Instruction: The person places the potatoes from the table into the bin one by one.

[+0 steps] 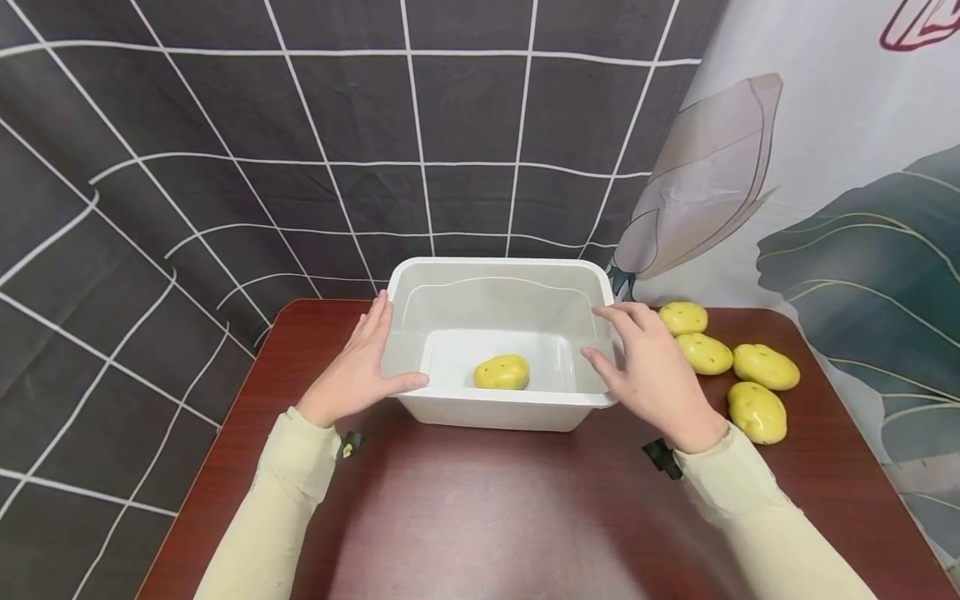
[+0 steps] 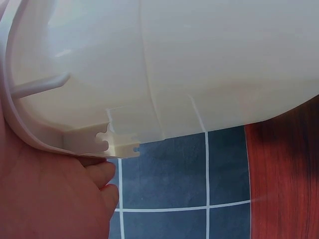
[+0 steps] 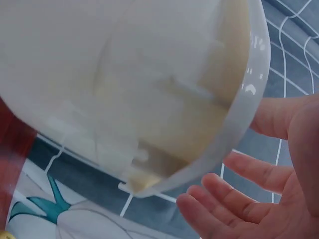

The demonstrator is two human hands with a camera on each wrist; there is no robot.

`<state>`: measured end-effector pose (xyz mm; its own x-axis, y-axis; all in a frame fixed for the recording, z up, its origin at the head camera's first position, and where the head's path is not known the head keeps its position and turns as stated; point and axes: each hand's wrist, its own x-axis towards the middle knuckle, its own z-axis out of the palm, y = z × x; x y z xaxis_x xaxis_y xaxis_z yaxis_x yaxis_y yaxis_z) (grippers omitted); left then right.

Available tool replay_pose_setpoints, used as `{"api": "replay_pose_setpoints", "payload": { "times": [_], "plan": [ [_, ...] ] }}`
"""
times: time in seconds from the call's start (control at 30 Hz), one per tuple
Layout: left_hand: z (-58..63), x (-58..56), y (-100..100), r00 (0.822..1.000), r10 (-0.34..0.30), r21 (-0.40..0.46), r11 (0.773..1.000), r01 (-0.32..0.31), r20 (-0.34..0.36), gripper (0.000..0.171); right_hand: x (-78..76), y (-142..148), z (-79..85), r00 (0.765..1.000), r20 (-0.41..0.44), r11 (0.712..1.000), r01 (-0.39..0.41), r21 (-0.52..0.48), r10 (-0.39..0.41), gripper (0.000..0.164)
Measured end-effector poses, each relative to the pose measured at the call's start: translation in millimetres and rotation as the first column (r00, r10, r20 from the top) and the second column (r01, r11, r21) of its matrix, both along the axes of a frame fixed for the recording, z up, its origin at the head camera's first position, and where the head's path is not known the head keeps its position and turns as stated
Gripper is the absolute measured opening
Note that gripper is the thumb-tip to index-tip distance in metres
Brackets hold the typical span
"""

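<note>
A white plastic basin (image 1: 491, 412) stands on the table, and one yellow potato (image 1: 501, 372) lies on its floor, toward the front wall. At the basin's left end, my left hand (image 1: 357, 358) lies along the rim with fingers extended and the thumb over the front corner. The left wrist view shows this palm against the basin's rim (image 2: 35, 142). My right hand (image 1: 652, 367) is at the opposite end, fingers spread and loosely bent around the rim. Seen from the right wrist, its fingertips (image 3: 214, 181) are right by the rim, with thumb and fingers apart.
Several more yellow potatoes (image 1: 763, 367) lie grouped at the right rear of the reddish-brown table (image 1: 465, 517). Behind the table hangs a dark cloth with a white grid (image 1: 468, 108). A pale cloth with a flower print (image 1: 817, 225) hangs at the right.
</note>
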<state>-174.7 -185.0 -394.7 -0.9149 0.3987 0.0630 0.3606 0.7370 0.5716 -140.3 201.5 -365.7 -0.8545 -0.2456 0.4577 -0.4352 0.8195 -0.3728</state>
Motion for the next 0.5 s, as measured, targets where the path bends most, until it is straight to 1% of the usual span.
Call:
{"api": "replay_pose_setpoints", "payload": {
  "times": [0.13, 0.33, 0.5],
  "plan": [
    [-0.6, -0.8, -1, 1.000, -0.002, 0.001, 1.000, 0.002, -0.002, 0.121, 0.2, 7, 1.6, 1.000, 0.005, 1.000, 0.021, -0.009, -0.021, 0.051],
    [0.2, -0.1, 0, 1.000, -0.005, 0.006, 1.000, 0.005, -0.006, 0.121, 3.6, 18, 4.3, 0.997, 0.034, 0.998, 0.068, -0.005, -0.067, 0.052],
    [0.3, 0.2, 0, 1.000, -0.002, -0.003, 1.000, 0.002, -0.007, 0.121, 5.2, 26, 4.1, 0.995, 0.034, 0.995, 0.095, -0.006, -0.095, 0.053]
  ]
}}
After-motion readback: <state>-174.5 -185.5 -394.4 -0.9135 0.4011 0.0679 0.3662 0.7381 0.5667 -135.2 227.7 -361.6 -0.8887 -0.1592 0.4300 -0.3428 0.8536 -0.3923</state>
